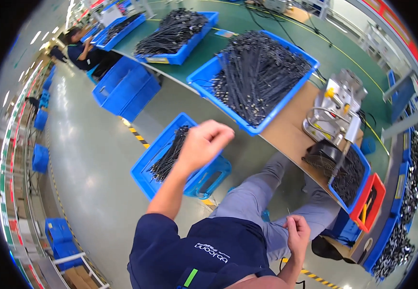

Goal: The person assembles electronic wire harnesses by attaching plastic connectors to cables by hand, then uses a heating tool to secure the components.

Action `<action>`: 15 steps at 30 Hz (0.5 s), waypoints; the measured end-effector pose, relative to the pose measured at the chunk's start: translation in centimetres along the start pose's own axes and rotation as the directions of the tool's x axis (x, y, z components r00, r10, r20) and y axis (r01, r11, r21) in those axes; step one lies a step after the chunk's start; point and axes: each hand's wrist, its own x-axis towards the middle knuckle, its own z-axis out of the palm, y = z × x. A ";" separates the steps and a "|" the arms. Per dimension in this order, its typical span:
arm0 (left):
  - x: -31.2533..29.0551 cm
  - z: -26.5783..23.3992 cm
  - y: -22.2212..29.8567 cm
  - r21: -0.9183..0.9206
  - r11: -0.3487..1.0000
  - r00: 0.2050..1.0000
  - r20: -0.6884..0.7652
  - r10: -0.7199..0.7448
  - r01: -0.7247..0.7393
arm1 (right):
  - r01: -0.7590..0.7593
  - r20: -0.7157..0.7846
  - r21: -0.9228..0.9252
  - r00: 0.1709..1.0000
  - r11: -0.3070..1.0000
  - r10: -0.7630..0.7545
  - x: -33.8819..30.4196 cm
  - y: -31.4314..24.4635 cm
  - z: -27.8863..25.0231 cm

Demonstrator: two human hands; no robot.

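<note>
My left hand (204, 147) is closed with curled fingers. It is raised over the near side of a blue bin (142, 168) that holds a bundle of black cables (171, 154). Whatever those fingers hold, if anything, is hidden. Above my lap, my right hand (297, 234) pinches a thin, pale, pin-like piece (289, 211) that sticks up past the fingertips. On the bench ahead, a large blue tray (258, 129) is heaped with black cables (257, 77) with small metal ends.
A metal bench machine (336, 103) stands right of the tray, near a small black fan (323, 155). Another blue bin (348, 176) and an orange-red bin (375, 202) sit along the right edge. Stacked blue crates (127, 89) and a seated person (80, 54) are at the far left.
</note>
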 end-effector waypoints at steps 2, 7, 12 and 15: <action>3.2 -0.5 0.0 0.047 0.999 0.999 -0.038 0.021 -0.020 | 0.016 -0.005 0.015 1.000 1.000 -0.016 0.5 0.6 -0.2; 11.0 0.6 -0.5 0.288 0.951 0.993 0.001 0.120 -0.115 | 0.007 -0.004 0.018 1.000 1.000 -0.007 0.9 -0.2 -0.6; 18.4 3.8 -3.3 0.534 0.834 0.990 0.070 0.119 -0.138 | -0.012 0.035 0.047 0.999 0.999 0.010 1.1 -0.3 -1.4; 22.7 6.0 -4.9 0.628 0.772 0.995 0.064 0.081 -0.103 | -0.026 0.002 0.049 1.000 0.998 0.026 1.4 1.1 -2.3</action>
